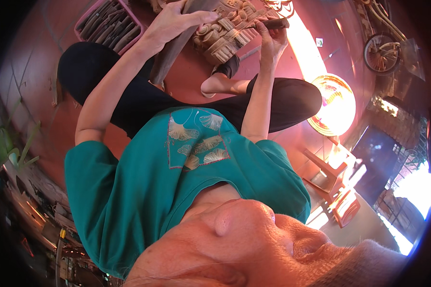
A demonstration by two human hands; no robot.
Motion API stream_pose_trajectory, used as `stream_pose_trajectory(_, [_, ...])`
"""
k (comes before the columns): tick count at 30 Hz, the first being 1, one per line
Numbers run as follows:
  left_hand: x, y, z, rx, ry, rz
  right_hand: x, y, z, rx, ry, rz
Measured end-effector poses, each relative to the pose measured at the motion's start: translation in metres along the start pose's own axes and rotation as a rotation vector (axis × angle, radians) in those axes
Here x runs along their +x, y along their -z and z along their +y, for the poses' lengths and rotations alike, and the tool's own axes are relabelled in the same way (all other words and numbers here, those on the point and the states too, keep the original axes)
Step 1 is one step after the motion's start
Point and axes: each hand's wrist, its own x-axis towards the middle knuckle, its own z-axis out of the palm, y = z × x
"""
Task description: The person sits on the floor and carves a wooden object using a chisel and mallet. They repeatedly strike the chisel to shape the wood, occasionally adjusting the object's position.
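Seated cross-legged on a red tiled floor [187, 74], a person in a teal shirt [196, 138] works over an ornately carved block of pale wood [227, 31], which I see through the head camera at the upper edge of my view, between the two hands. The left hand [175, 23] lies across a dark wooden bar [170, 55], thumb stretched toward the carving; its fingers run toward the picture's edge, so I cannot tell how tightly it grips. The right hand [273, 40] is pinched closed around a dark handle [275, 23] at the carving's right side. A pink basket [142, 31] packed with dark, slender lengths [107, 26] stands on the tiles to the left. From my remote seat I watch sunlight cut a bright band [304, 48] over the floor and flare on a round, shallow woven tray [340, 117] beyond the right knee. Farther right are a spoked wheel [382, 53] and orange-brown furniture [345, 209]; green leaves [17, 153] rise at far left, while glare whitens the room's right edge.
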Motion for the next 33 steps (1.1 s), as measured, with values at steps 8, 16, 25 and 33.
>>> stream_pose_trajectory(8, [0.002,-0.008,0.017,-0.245,0.114,0.033,0.008,0.005,-0.011,0.029,-0.014,0.098])
stream_pose_trajectory(16, [0.01,-0.01,0.008,-0.197,0.162,0.005,0.014,0.015,0.004,0.114,0.015,0.197])
stream_pose_trajectory(25, [0.018,-0.016,0.016,-0.225,0.153,-0.019,0.017,0.016,0.003,0.168,0.019,0.293])
stream_pose_trajectory(33, [0.024,-0.02,0.037,-0.222,0.135,0.052,0.02,0.017,-0.001,0.191,0.061,0.356])
